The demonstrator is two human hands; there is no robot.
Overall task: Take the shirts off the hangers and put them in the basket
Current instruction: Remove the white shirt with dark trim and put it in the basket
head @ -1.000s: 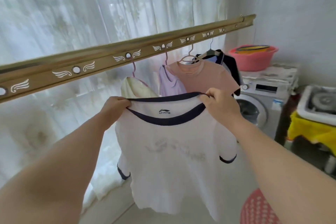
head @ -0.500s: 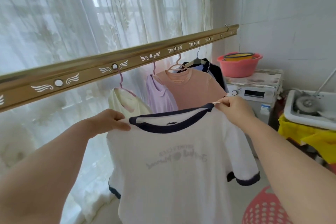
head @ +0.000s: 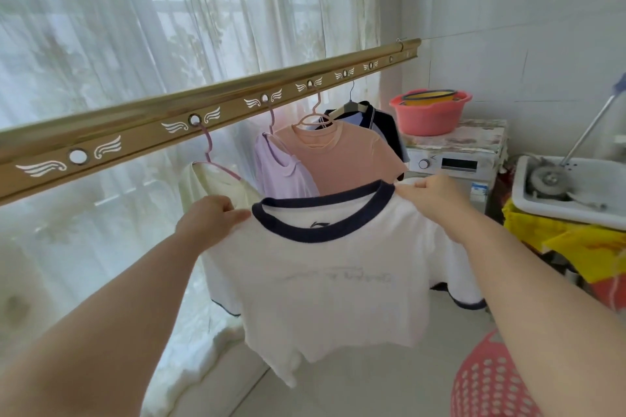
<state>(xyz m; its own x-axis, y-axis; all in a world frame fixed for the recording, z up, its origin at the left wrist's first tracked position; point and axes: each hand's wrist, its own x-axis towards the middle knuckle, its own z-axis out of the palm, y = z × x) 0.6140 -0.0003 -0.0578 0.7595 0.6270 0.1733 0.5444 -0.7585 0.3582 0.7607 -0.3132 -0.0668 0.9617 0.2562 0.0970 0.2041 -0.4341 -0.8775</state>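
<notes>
Both hands apart: left hand [head: 211,220] and right hand [head: 432,195] pinch the white shirt [head: 325,284] by its shoulders, below the gold rail [head: 142,127], pink basket [head: 487,382] lower right.

1. Upward passage is barred by the gold rail [head: 142,132] running diagonally across the view.
2. Space behind it is filled by hung shirts [head: 338,159] and the curtain [head: 101,44].
3. Bare floor [head: 372,389] is left open beside the pink basket [head: 491,382], lower right.

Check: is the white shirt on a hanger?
No: left hand and right hand hold the white shirt by its shoulders, no hook at its collar.
</notes>
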